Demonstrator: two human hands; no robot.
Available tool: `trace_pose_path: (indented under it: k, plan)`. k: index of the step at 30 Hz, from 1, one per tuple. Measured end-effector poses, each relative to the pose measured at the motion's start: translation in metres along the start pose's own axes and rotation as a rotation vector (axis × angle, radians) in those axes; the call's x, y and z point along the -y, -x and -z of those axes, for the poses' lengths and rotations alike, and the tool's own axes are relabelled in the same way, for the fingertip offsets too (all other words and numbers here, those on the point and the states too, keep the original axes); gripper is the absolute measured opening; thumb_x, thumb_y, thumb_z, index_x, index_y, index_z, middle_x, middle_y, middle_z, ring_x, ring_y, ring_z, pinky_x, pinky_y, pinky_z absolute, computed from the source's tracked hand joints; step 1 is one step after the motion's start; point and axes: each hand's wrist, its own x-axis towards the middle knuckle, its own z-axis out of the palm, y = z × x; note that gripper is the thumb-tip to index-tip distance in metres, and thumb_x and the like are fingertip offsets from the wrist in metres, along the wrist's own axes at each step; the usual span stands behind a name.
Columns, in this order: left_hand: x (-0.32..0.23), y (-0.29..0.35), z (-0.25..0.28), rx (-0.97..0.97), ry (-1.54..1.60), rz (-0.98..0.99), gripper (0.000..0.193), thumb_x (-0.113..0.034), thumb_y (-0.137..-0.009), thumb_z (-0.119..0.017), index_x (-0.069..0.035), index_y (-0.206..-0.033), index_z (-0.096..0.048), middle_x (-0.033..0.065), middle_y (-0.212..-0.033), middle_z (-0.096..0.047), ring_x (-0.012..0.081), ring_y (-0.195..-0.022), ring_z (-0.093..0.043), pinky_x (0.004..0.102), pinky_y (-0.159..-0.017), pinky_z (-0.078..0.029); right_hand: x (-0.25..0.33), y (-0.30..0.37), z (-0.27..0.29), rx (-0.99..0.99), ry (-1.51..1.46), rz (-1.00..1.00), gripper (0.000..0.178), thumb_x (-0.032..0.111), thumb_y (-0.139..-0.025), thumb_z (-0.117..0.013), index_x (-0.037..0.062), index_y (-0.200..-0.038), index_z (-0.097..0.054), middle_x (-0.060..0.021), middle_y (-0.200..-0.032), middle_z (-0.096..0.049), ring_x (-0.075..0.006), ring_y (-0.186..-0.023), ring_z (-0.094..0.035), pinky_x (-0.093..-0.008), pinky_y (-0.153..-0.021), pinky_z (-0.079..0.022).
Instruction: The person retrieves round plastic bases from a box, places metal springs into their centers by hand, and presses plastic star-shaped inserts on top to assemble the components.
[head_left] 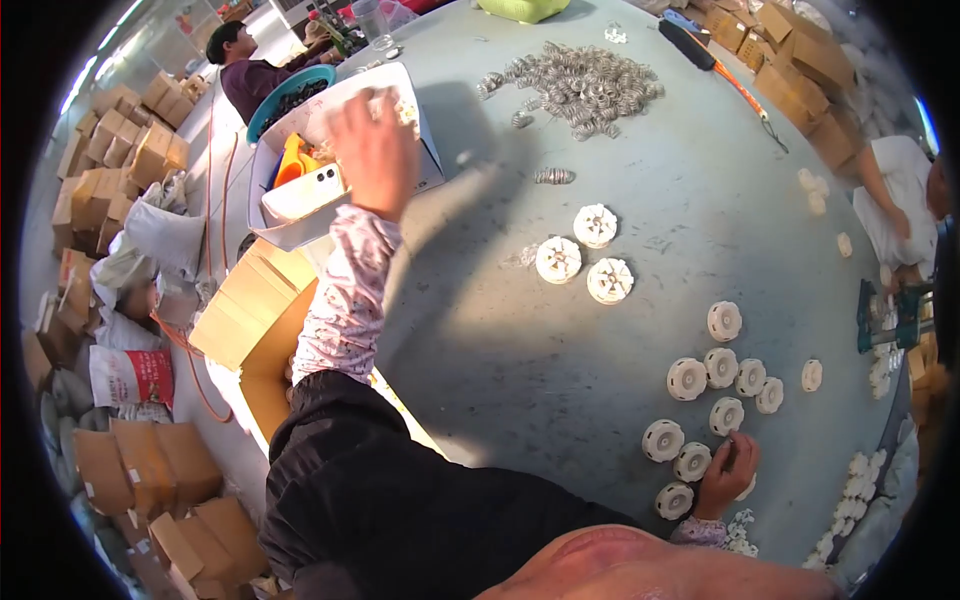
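My left hand point(375, 150) is over a white open box point(425, 140), its fingers smeared by motion; whether it holds anything cannot be made out. Inside the box are a white phone point(308, 192) and an orange object point(292, 160). My right hand point(730, 472) rests low at the right with curled fingers, beside a white round notched disc point(692, 462). Another disc point(746, 488) peeks out from under it. Several similar discs spread above and left of that hand. Further up the table, three white wheel-like parts point(595, 226) with spoked tops stand together.
A heap of metal springs point(590, 90) lies on the grey table point(480, 370), with a few loose springs point(554, 176) below it. A brush point(700, 55) is at the far right. Beside the white box stand a teal basin point(265, 115) and a cardboard box point(255, 300). Other people sit nearby.
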Motion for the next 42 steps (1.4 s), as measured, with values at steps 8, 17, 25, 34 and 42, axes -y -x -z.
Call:
trace_pose_path:
  k: [8, 17, 25, 34, 42]
  plan:
    - [-0.118, 0.037, -0.238, 0.328, 0.469, 0.258, 0.078, -0.058, -0.094, -0.076, -0.004, -0.149, -0.063, 0.0300, -0.156, -0.052, 0.0467, -0.144, -0.050, 0.0497, -0.124, -0.041, 0.006, 0.001, 0.002, -0.004, 0.110, -0.012, 0.020, -0.005, -0.096, -0.066, -0.0015, -0.115, -0.073, -0.0179, -0.110, -0.068, -0.0366, -0.101, -0.068, -0.0449, -0.087, -0.055]
    - [-0.107, -0.027, -0.386, 0.534, 1.063, 0.138, 0.040, -0.037, -0.099, -0.082, -0.003, -0.118, -0.084, 0.0097, -0.122, -0.078, 0.0174, -0.114, -0.070, 0.0306, -0.102, -0.052, 0.014, -0.003, 0.004, -0.003, 0.162, -0.040, 0.022, -0.005, -0.091, -0.067, 0.0001, -0.111, -0.072, -0.0170, -0.105, -0.068, -0.0362, -0.096, -0.065, -0.0446, -0.085, -0.052]
    - [-0.119, 0.016, -0.263, 0.704, 1.290, 0.230, 0.040, -0.027, -0.095, -0.081, -0.001, -0.125, -0.079, 0.0101, -0.110, -0.078, 0.0233, -0.100, -0.072, 0.0348, -0.096, -0.056, 0.015, -0.004, 0.007, -0.027, 0.061, -0.022, 0.022, -0.004, -0.090, -0.069, 0.0015, -0.111, -0.073, -0.0163, -0.105, -0.068, -0.0352, -0.096, -0.066, -0.0437, -0.085, -0.052]
    - [-0.122, 0.076, -0.110, 0.571, 0.840, 0.031, 0.033, -0.034, -0.104, -0.073, -0.005, -0.117, -0.082, 0.0171, -0.111, -0.077, 0.0355, -0.097, -0.076, 0.0417, -0.087, -0.059, 0.002, -0.012, 0.007, -0.065, 0.027, 0.082, 0.018, 0.001, -0.089, -0.071, 0.0064, -0.106, -0.073, -0.0138, -0.102, -0.071, -0.0380, -0.098, -0.067, -0.0469, -0.087, -0.053]
    - [-0.122, 0.126, -0.037, 0.432, 0.704, -0.068, 0.039, -0.042, -0.101, -0.077, -0.006, -0.115, -0.082, 0.0153, -0.110, -0.076, 0.0365, -0.096, -0.075, 0.0426, -0.085, -0.059, 0.000, -0.007, 0.011, -0.138, 0.038, 0.203, 0.020, 0.003, -0.089, -0.072, 0.0083, -0.108, -0.074, -0.0117, -0.105, -0.072, -0.0361, -0.101, -0.068, -0.0462, -0.090, -0.054]
